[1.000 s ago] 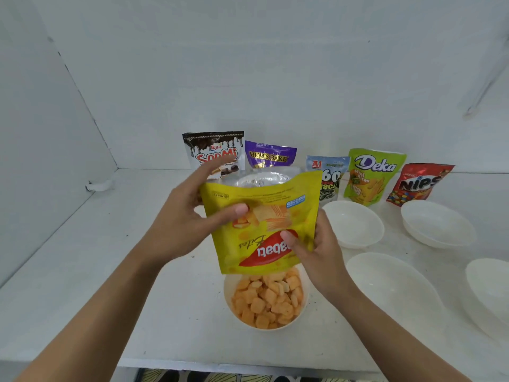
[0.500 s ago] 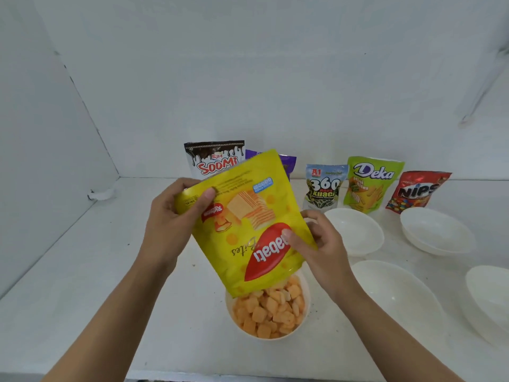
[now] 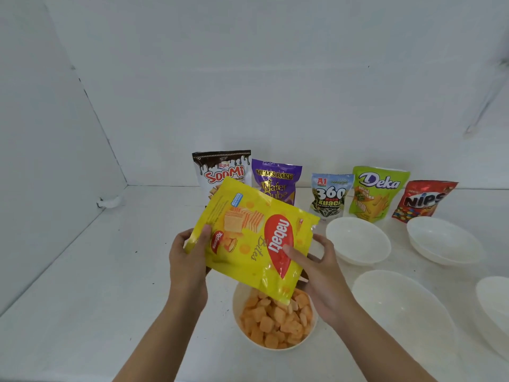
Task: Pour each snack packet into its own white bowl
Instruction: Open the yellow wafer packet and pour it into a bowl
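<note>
A yellow Nabati packet point(image 3: 248, 238) hangs tilted over a white bowl point(image 3: 237, 307) filled with orange wafer bites point(image 3: 275, 321). Its lower corner points down into the bowl. My left hand point(image 3: 188, 260) grips the packet's left edge, thumb on the front. My right hand point(image 3: 316, 271) holds its right side, thumb pressed on the red logo. Standing against the back wall are several packets: Soomi point(image 3: 223, 169), purple Mum's Bake point(image 3: 276, 180), 360 Kuaci point(image 3: 329, 195), green Deka point(image 3: 376, 191) and red Nips point(image 3: 422, 199).
Several white bowls hold nothing: one behind my right hand point(image 3: 358, 239), one at the far right point(image 3: 443, 239), a large one in front point(image 3: 402, 307) and one cut by the right edge point(image 3: 495, 301). White walls close the left and back. The table's front edge runs near my forearms.
The packet has turned clockwise from upside down toward a sideways tilt, its open end now at the lower right. Both hands kept hold and shifted with it.
</note>
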The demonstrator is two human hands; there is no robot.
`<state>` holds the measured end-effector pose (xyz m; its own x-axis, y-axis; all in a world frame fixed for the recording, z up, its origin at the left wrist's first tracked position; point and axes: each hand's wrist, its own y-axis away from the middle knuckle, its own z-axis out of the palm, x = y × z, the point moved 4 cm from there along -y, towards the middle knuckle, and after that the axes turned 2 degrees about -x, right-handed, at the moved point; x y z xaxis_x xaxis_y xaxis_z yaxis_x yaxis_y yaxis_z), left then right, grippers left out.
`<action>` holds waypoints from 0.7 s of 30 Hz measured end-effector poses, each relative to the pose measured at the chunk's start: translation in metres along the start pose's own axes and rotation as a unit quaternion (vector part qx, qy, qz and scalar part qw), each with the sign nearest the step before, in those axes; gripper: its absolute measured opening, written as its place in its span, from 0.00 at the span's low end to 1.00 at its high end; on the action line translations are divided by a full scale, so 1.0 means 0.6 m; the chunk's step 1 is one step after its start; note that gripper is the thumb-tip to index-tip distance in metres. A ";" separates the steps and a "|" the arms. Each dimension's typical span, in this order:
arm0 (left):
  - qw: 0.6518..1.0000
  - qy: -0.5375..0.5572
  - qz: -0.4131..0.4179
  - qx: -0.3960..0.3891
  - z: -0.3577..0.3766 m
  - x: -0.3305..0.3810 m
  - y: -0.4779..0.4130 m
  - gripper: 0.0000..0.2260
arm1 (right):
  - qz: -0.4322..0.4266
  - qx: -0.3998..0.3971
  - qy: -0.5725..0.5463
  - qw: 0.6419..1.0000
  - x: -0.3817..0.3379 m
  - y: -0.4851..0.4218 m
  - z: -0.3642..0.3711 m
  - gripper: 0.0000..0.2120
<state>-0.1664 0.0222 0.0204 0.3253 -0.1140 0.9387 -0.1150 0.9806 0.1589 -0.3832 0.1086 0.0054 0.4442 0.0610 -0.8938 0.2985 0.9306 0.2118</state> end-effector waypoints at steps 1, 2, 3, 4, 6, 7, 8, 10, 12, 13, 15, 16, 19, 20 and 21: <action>1.000 0.012 -0.009 0.000 -0.001 -0.004 0.000 0.18 | 0.006 -0.007 0.010 1.000 -0.002 0.000 0.002 0.33; 1.000 0.016 -0.018 -0.004 -0.002 -0.007 -0.001 0.19 | 0.009 -0.013 0.024 1.000 -0.005 -0.002 0.003 0.32; 0.999 0.009 -0.027 -0.016 -0.002 -0.009 0.000 0.19 | 0.006 -0.017 0.040 0.999 -0.009 -0.004 0.003 0.32; 0.999 -0.008 -0.036 -0.034 0.000 -0.010 0.001 0.19 | -0.005 -0.016 0.056 0.998 -0.015 -0.008 0.002 0.32; 0.995 -0.060 -0.043 -0.065 0.002 -0.008 0.002 0.20 | -0.046 -0.003 0.094 0.995 -0.038 -0.015 -0.003 0.32; 0.992 -0.094 -0.034 -0.071 0.003 -0.004 0.003 0.21 | -0.072 0.003 0.113 0.991 -0.053 -0.019 -0.005 0.31; 0.988 -0.136 -0.011 -0.072 0.003 0.003 0.003 0.22 | -0.099 0.006 0.130 0.987 -0.070 -0.022 -0.006 0.30; 0.964 -0.248 0.072 -0.064 0.011 0.027 0.004 0.23 | -0.149 0.001 0.166 0.975 -0.107 -0.026 -0.007 0.28; 0.921 -0.332 0.191 -0.070 0.035 0.063 0.011 0.20 | -0.194 -0.008 0.197 0.961 -0.145 -0.028 -0.007 0.25; 0.897 -0.352 0.252 -0.088 0.054 0.084 0.020 0.18 | -0.219 -0.014 0.203 0.954 -0.163 -0.027 -0.008 0.24; 0.842 -0.377 0.361 -0.138 0.102 0.126 0.044 0.15 | -0.264 -0.026 0.217 0.939 -0.201 -0.024 -0.011 0.21; 0.809 -0.389 0.409 -0.163 0.130 0.147 0.059 0.14 | -0.283 -0.035 0.232 0.930 -0.220 -0.020 -0.012 0.20; 0.710 -0.431 0.511 -0.222 0.213 0.189 0.112 0.15 | -0.328 -0.063 0.288 0.897 -0.276 0.000 -0.022 0.18; 0.678 -0.454 0.530 -0.231 0.238 0.194 0.129 0.16 | -0.340 -0.068 0.310 0.885 -0.294 0.008 -0.029 0.17; 0.648 -0.478 0.545 -0.235 0.263 0.196 0.144 0.16 | -0.348 -0.071 0.330 0.875 -0.312 0.017 -0.038 0.17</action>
<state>-0.2862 0.0686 0.1926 -0.4635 0.8605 0.2114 0.5845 0.4762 -0.6570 -0.4826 0.1148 0.1661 -0.4021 -0.3865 -0.8301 0.1734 0.8580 -0.4835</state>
